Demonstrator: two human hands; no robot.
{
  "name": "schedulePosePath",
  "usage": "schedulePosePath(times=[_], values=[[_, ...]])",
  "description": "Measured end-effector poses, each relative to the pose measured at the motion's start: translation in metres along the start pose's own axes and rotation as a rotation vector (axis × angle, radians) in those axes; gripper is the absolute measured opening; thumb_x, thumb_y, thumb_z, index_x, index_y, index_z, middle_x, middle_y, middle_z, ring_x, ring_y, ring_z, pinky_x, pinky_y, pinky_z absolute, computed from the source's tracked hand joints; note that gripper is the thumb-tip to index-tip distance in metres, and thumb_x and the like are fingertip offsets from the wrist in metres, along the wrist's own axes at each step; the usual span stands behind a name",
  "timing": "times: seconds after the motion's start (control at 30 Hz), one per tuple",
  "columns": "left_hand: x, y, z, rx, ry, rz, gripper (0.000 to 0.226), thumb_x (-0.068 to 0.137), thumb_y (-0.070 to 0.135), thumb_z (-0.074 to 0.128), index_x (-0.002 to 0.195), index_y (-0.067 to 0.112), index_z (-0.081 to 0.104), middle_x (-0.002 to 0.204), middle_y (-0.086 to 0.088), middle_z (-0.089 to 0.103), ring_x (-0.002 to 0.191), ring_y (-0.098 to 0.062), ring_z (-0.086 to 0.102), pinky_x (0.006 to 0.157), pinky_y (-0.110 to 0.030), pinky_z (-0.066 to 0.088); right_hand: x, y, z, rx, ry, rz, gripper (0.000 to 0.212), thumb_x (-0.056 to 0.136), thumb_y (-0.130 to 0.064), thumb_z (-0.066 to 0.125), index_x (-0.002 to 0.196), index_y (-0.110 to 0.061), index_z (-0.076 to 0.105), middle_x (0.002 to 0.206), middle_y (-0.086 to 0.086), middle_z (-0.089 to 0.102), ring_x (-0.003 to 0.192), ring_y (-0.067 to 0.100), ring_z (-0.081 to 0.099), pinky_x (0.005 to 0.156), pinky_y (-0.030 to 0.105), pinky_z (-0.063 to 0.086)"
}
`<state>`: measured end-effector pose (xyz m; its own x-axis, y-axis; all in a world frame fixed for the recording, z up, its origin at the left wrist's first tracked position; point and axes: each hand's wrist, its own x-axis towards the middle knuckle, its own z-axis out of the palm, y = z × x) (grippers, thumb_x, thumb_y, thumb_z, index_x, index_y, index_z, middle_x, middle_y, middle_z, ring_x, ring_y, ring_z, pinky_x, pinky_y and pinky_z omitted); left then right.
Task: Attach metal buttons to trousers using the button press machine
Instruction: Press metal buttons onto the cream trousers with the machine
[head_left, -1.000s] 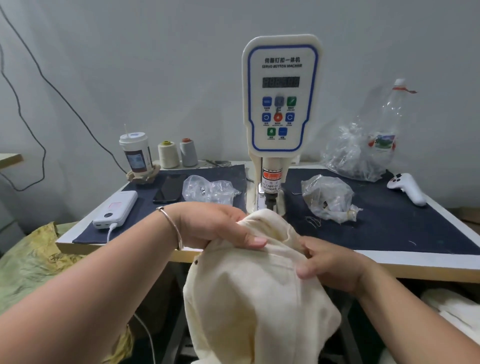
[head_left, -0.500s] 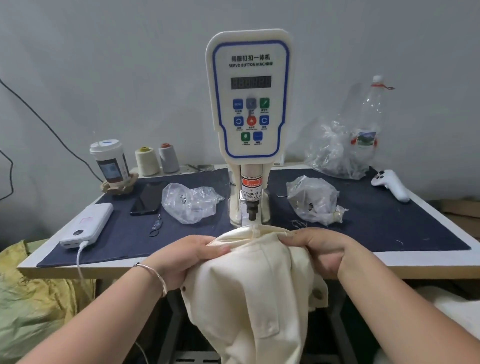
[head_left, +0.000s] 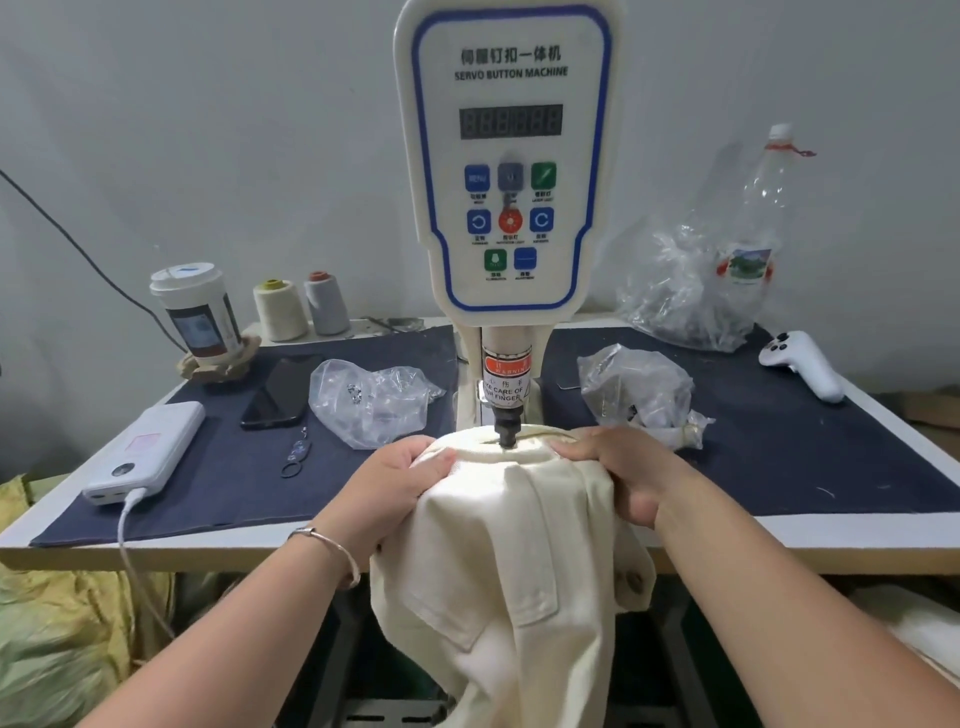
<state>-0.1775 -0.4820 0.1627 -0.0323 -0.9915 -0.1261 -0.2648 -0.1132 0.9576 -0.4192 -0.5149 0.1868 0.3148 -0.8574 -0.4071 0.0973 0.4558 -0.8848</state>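
Cream trousers (head_left: 511, 561) hang over the table's front edge, their waistband spread under the black punch (head_left: 506, 434) of the white servo button machine (head_left: 506, 156). The punch tip touches the cloth. My left hand (head_left: 402, 480) grips the cloth left of the punch, thumb on top. My right hand (head_left: 621, 467) holds the cloth on the right, fingers curled over the waistband. A metal button (head_left: 632, 580) sits on a flap at the trousers' right side.
A dark cloth covers the table (head_left: 779, 452). Left of the machine lie a plastic bag of small parts (head_left: 369, 397), a phone (head_left: 280, 392), a power bank (head_left: 148, 452), a cup (head_left: 197, 314) and two thread cones (head_left: 301, 309). Right: another bag (head_left: 639, 392), a white controller (head_left: 802, 364), a bottle (head_left: 763, 208).
Both hands have carried the trousers up and forward until the waistband lies under the punch. The punch now meets the cloth. My view has moved closer to the machine.
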Motion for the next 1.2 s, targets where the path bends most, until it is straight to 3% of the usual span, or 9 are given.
schedulePosePath(times=[0.07, 0.2, 0.3, 0.4, 0.5, 0.8, 0.9, 1.0, 1.2], values=[[0.009, 0.0, 0.002, 0.161, 0.075, 0.086, 0.028, 0.099, 0.04, 0.056, 0.09, 0.018, 0.071, 0.078, 0.005, 0.067, 0.073, -0.008, 0.057, 0.071, -0.025, 0.043, 0.009, 0.002, 0.001, -0.125, 0.088, -0.108, 0.013, 0.093, -0.013, 0.061, 0.091, -0.003, 0.068, 0.082, 0.011, 0.068, 0.071, 0.018, 0.063, 0.068, 0.029, 0.048], [0.021, -0.004, 0.005, 0.411, 0.102, 0.228, 0.04, 0.1, 0.043, 0.05, 0.069, 0.017, 0.054, 0.063, 0.011, 0.05, 0.057, 0.0, 0.043, 0.058, -0.016, 0.034, 0.021, 0.013, -0.001, -0.579, 0.384, -0.477, 0.029, 0.087, -0.033, 0.067, 0.078, -0.006, 0.068, 0.068, -0.003, 0.062, 0.062, 0.004, 0.052, 0.053, 0.01, 0.036], [0.025, -0.011, 0.008, 0.479, 0.12, 0.283, 0.045, 0.1, 0.044, 0.048, 0.063, 0.019, 0.041, 0.057, 0.011, 0.04, 0.054, -0.005, 0.037, 0.055, -0.02, 0.032, 0.03, 0.026, -0.001, -0.687, 0.458, -0.618, 0.036, 0.086, -0.033, 0.068, 0.065, -0.005, 0.06, 0.056, -0.008, 0.054, 0.054, 0.002, 0.046, 0.054, 0.015, 0.034], [0.027, -0.017, 0.01, 0.454, 0.113, 0.298, 0.047, 0.101, 0.042, 0.047, 0.063, 0.018, 0.035, 0.058, 0.011, 0.034, 0.056, -0.007, 0.032, 0.055, -0.023, 0.029, 0.035, 0.037, -0.005, -0.556, 0.429, -0.601, 0.033, 0.089, -0.027, 0.065, 0.061, -0.012, 0.057, 0.05, -0.013, 0.049, 0.051, 0.001, 0.043, 0.053, 0.013, 0.034], [0.028, -0.02, 0.011, 0.483, 0.082, 0.289, 0.048, 0.101, 0.043, 0.047, 0.066, 0.012, 0.039, 0.06, 0.008, 0.037, 0.058, -0.007, 0.035, 0.056, -0.025, 0.028, 0.037, 0.041, -0.008, -0.488, 0.425, -0.607, 0.024, 0.09, -0.021, 0.063, 0.066, -0.016, 0.063, 0.055, -0.017, 0.056, 0.054, -0.003, 0.047, 0.053, 0.008, 0.036], [0.027, -0.017, 0.0, 0.589, 0.069, 0.22, 0.04, 0.1, 0.046, 0.046, 0.071, 0.02, 0.055, 0.07, 0.007, 0.056, 0.069, -0.01, 0.05, 0.071, -0.033, 0.043, 0.045, 0.035, -0.006, -0.487, 0.365, -0.568, 0.022, 0.088, -0.022, 0.064, 0.072, -0.008, 0.06, 0.063, -0.004, 0.053, 0.053, 0.0, 0.044, 0.051, 0.011, 0.035], [0.024, -0.016, 0.003, 0.622, 0.061, 0.202, 0.04, 0.101, 0.049, 0.043, 0.074, 0.022, 0.055, 0.075, 0.006, 0.059, 0.077, -0.015, 0.055, 0.078, -0.041, 0.047, 0.044, 0.038, -0.004, -0.501, 0.416, -0.606, 0.021, 0.086, -0.016, 0.065, 0.066, -0.013, 0.06, 0.058, -0.01, 0.054, 0.053, -0.001, 0.046, 0.051, 0.01, 0.036], [0.022, -0.015, 0.01, 0.801, 0.075, 0.176, 0.042, 0.102, 0.053, 0.031, 0.081, 0.023, 0.051, 0.081, 0.004, 0.061, 0.082, -0.017, 0.057, 0.072, -0.04, 0.046, 0.042, 0.046, 0.001, -0.512, 0.511, -0.667, 0.02, 0.082, -0.015, 0.066, 0.063, -0.015, 0.058, 0.053, -0.012, 0.057, 0.051, 0.0, 0.048, 0.051, 0.01, 0.037], [0.021, -0.015, 0.02, 1.021, 0.107, 0.161, 0.038, 0.105, 0.049, 0.018, 0.089, 0.026, 0.043, 0.086, 0.001, 0.061, 0.084, -0.023, 0.054, 0.064, -0.037, 0.038, 0.04, 0.054, 0.008, -0.575, 0.644, -0.691, 0.016, 0.078, -0.021, 0.061, 0.063, -0.02, 0.055, 0.061, -0.005, 0.061, 0.059, 0.015, 0.056, 0.058, 0.038, 0.049]])
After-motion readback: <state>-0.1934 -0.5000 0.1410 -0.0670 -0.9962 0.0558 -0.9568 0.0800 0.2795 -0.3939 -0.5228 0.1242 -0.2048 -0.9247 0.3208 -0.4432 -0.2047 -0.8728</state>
